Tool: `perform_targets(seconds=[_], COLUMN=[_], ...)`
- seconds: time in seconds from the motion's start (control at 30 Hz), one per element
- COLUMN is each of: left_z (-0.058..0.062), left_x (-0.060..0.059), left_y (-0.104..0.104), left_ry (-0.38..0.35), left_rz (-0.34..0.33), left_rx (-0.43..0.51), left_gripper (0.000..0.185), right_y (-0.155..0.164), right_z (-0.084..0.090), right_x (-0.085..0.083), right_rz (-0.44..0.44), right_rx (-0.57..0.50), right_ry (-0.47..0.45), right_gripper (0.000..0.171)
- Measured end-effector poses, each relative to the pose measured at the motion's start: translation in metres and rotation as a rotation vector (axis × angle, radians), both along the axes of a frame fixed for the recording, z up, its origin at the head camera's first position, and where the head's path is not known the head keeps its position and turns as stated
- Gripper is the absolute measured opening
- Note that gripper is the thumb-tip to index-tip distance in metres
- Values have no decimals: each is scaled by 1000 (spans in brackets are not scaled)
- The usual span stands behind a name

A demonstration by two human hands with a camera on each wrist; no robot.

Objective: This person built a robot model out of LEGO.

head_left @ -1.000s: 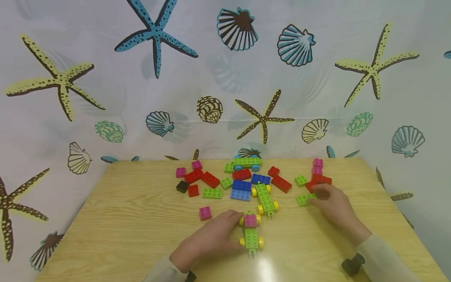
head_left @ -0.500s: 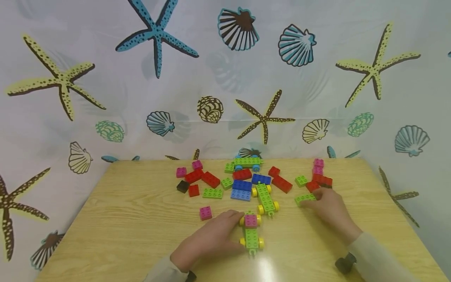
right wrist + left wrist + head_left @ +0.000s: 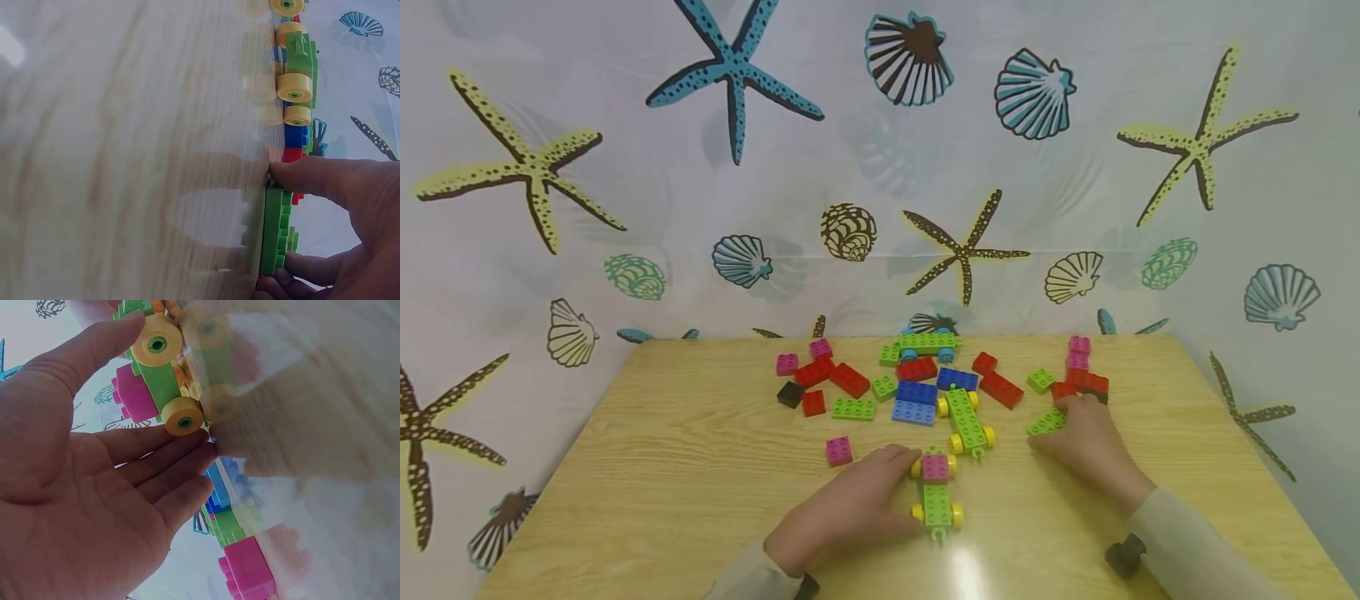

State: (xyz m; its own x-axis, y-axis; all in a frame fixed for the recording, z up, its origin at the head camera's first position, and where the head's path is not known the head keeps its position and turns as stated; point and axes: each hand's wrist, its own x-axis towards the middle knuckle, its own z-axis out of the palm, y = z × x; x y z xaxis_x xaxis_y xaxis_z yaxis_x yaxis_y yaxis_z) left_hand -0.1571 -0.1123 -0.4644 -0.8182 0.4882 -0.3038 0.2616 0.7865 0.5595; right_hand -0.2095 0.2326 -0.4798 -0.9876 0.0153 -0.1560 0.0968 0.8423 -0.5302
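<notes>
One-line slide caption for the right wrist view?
Right hand pinches a flat green brick against the wooden table, a green yellow-wheeled car beyond.

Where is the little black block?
In the head view the black block lies on the far left of the brick pile on the wooden table, just left of a small red brick.

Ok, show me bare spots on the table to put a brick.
The wooden table is bare along its left side, left of the loose pink brick, and between the left hand and right hand. The far middle is crowded with bricks.
</notes>
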Motion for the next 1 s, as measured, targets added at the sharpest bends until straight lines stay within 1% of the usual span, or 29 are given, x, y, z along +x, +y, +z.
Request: perform_targets(seconds=[0.1,0.3,0.53,0.7,0.87,1.0], left_z=[-1,-2,-2,-1,0,1], left_x=[0,-1,-1,-1,0,0], left_y=[0,0,0,0,0,0], left_ry=[4,-2,-6,-3,-6,-4], left_rz=[-3,-3,4,1,4,0], left_rx=[-1,-6,-3,-8,4,10], left_gripper=[93,93,93,93,93,92], right_y=[0,-1,-4,-12,-27,-38], right_z=[2,10,32,46,59,66], right_x=[1,4,6,9,17,23], right_rz=[8,20,41,67,83,121], right_rx=[-6,-76,-58,-102,-153,-191], right_ry=[12,3,52,93,124,165], right_gripper=[80,82,79,80,75,72])
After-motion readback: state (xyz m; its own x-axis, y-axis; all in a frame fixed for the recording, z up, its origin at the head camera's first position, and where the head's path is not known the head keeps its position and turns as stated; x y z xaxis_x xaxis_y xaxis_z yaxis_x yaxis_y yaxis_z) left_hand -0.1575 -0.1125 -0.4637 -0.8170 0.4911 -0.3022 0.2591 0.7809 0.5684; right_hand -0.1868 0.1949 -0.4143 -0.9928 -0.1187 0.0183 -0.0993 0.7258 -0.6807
